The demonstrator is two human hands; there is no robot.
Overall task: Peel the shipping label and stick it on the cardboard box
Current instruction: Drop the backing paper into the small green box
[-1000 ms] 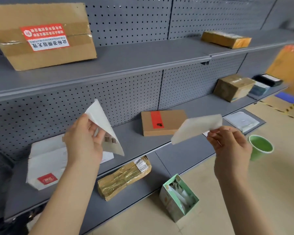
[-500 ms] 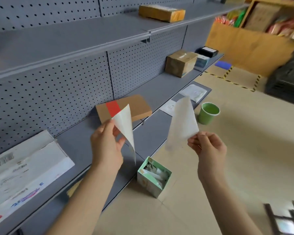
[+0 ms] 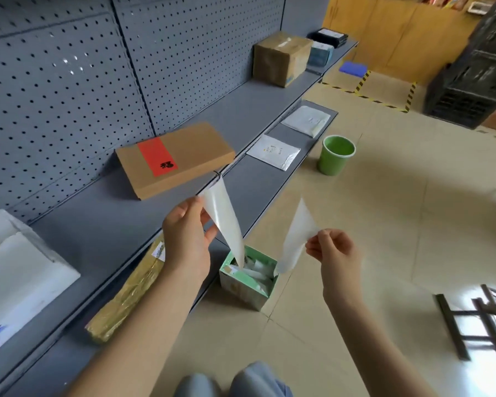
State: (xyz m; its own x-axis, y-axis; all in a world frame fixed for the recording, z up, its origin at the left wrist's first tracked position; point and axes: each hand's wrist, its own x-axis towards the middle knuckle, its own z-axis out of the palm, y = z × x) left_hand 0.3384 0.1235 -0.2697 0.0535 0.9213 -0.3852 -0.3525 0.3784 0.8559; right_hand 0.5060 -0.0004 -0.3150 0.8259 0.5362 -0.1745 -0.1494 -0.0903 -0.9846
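A: What's biggest here?
B: The grey shelf, its front edge running beside open floor. A flat box with a red sticker lies near that edge; its black mark can't be read.
A: And the hands?
B: The left hand pinches the label, which hangs over a green carton. The right hand pinches the backing. The two sheets are apart, with nothing between them.

1 head-worn view looks forward and down, close over the hands, toward the shelf.
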